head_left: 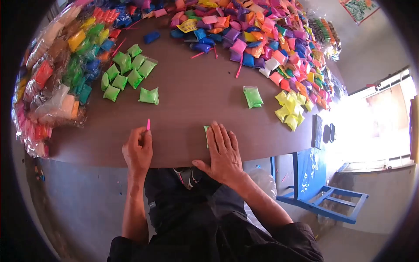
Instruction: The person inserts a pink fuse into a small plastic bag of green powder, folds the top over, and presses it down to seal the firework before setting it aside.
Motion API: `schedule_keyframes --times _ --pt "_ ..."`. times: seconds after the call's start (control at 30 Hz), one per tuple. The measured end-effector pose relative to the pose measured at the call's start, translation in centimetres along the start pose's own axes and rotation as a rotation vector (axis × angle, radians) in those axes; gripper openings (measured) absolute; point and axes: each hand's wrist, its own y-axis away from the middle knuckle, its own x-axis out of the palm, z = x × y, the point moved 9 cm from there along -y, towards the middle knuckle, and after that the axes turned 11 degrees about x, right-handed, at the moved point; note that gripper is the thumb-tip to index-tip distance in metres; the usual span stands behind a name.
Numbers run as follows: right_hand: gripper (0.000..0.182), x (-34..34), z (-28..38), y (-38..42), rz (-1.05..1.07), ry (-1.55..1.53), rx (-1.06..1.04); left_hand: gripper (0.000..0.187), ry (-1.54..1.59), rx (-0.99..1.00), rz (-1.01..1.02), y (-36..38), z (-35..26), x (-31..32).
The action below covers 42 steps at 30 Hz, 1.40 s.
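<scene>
My left hand (138,150) is closed around a small pink plastic stick (148,125), whose tip points up past the thumb and finger. My right hand (223,150) lies flat, fingers stretched out, over a green packet (206,136) near the table's front edge. Most of that packet is hidden under the fingers; only its left edge shows. Beyond the left hand, a green packet (149,96) lies just apart from a cluster of several green packets (123,63). Another green packet (253,97), in clear wrapping, lies beyond the right hand.
Yellow packets (290,109) lie at the right of the brown table (187,87). A big mixed-colour heap (262,35) curves round the back right. Bagged packets (76,65) line the left side. A blue chair (310,179) stands at the right, below the table edge.
</scene>
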Motion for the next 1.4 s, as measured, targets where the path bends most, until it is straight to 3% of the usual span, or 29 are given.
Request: schedule_keyframes --times 0.07,0.27,0.3,0.37,0.6,0.9,1.13,1.4 --pt "0.111 -0.2 0.1 0.2 -0.035 0.002 -0.002 0.012 -0.006 0.054 -0.016 0.5 0.5 0.1" --pt "0.069 -4.1 -0.6 -0.6 -0.086 -0.165 0.002 0.011 0.034 0.003 -0.043 1.1 0.6 -0.1" --pt "0.052 -5.8 -0.5 -0.6 -0.179 -0.202 -0.033 0.009 0.041 0.010 -0.064 1.0 0.4 -0.1" --pt "0.046 -5.9 -2.0 -0.8 -0.189 -0.212 -0.102 0.010 0.034 0.007 -0.057 0.9 0.2 -0.2" --pt "0.038 -5.7 -2.2 -1.2 -0.172 -0.162 -0.213 0.011 0.011 0.026 -0.040 0.7 0.0 -0.3" --pt "0.030 -5.6 -4.0 -3.3 -0.373 -0.156 0.078 0.010 0.002 0.068 -0.067 0.9 0.2 -0.2" --pt "0.031 -5.7 -8.2 -6.8 -0.436 -0.086 0.418 0.009 0.035 0.093 -0.043 0.5 -0.3 -0.3" --pt "0.028 -5.0 -11.2 -7.9 -0.514 -0.132 0.535 0.009 0.050 0.121 -0.059 0.4 -0.7 -0.5"
